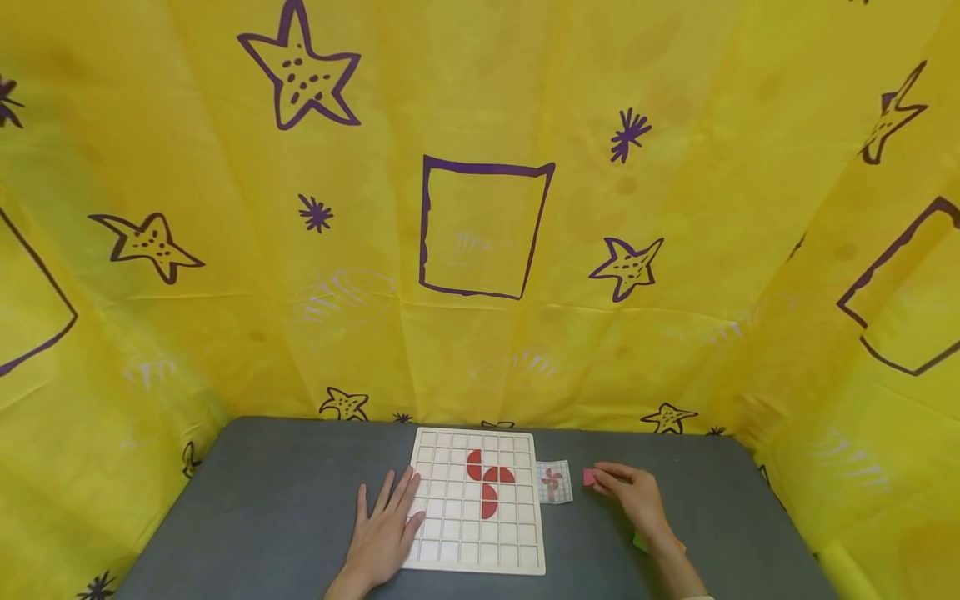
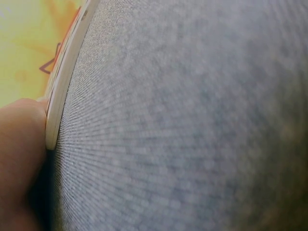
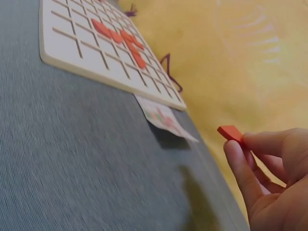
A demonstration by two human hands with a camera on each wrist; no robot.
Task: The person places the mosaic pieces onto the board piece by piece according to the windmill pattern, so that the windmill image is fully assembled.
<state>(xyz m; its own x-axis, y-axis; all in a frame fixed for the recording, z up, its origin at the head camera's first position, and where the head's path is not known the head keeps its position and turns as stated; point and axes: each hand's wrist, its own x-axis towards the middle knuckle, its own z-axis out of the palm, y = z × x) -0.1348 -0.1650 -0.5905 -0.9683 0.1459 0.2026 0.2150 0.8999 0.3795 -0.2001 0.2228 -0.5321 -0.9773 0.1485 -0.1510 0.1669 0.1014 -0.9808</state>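
Observation:
A white square-grid board (image 1: 457, 532) lies on the grey table, with several red curved-edge tiles (image 1: 489, 501) set in its cells in a pinwheel-like pattern. My left hand (image 1: 381, 532) rests flat at the board's left edge, fingers extended and thumb on the rim. To the right of the board, my right hand (image 1: 636, 497) pinches a small red tile (image 3: 230, 132) between thumb and fingertips, raised above the table. The tile's full shape is partly covered by the fingers. A printed card (image 1: 555, 490) with a red pattern on a grid sticks out at the board's right edge.
Green (image 1: 640, 542) and orange (image 1: 681, 546) pieces lie partly hidden under my right forearm. The grey table (image 1: 262, 500) ends at a yellow curtain (image 1: 480, 358) with starfish drawings, which rises behind and on both sides.

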